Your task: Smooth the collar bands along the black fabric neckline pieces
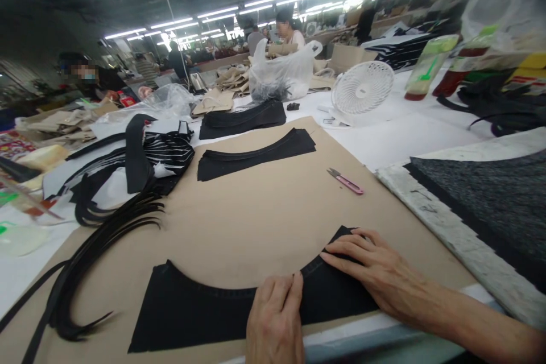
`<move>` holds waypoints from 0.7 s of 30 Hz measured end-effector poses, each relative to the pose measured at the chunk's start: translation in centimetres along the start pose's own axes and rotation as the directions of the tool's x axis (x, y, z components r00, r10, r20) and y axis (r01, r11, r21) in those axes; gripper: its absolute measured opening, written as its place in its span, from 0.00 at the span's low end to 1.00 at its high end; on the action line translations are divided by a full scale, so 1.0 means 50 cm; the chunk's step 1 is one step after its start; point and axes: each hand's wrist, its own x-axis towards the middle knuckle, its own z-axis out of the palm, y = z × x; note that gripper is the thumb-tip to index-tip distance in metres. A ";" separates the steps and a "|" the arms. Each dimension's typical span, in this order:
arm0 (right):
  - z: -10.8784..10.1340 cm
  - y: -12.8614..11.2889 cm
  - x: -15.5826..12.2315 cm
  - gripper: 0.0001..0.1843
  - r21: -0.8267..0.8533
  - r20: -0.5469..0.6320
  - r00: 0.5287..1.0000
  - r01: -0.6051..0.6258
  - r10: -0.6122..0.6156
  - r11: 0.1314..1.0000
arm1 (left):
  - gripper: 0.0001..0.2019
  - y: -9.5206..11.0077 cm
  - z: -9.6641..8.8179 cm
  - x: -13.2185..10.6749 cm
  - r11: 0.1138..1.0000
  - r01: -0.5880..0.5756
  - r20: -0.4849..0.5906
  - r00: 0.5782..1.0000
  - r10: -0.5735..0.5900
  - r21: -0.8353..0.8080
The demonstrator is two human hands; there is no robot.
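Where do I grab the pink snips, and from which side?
Probably by the pink handle, with the right hand coming from the near right: the snips lie flat, handle angled toward that side, blades pointing away to the left.

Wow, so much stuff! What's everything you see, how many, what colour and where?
curved cloth: one on top, black, under both hands
cloth stacks: two, black, farther back
brown sheet: one, tan, under the curved cloth
small scissors: one, pink handles, sheet's right side
strips: many, black, left
layered piles: two, black and white, left and back right
fan: one, white, back
plastic bags: several, whitish, back
bottles: two, reddish contents, back right
cloth pile: one, grey and black, right
table: at least one, white, beneath
lights: many, white, ceiling
people: several, blurry, background
left hand: one, bare, curved cloth's middle
right hand: one, bare, curved cloth's right end
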 end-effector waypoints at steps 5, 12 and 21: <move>-0.010 -0.016 0.016 0.30 -0.010 -0.027 0.999 -0.020 0.019 1.000 | 0.23 0.004 0.001 -0.005 0.990 -0.048 -0.008 0.999 0.050 0.135; 0.035 -0.036 0.022 0.30 -0.006 -0.057 0.993 0.105 -0.105 0.994 | 0.20 0.024 0.007 0.000 0.964 -0.071 -0.109 0.989 0.102 0.258; 0.126 0.030 -0.013 0.40 -0.162 -0.116 0.986 0.103 -0.123 0.981 | 0.18 -0.054 -0.156 -0.025 0.933 0.314 -0.144 0.929 -0.340 -0.175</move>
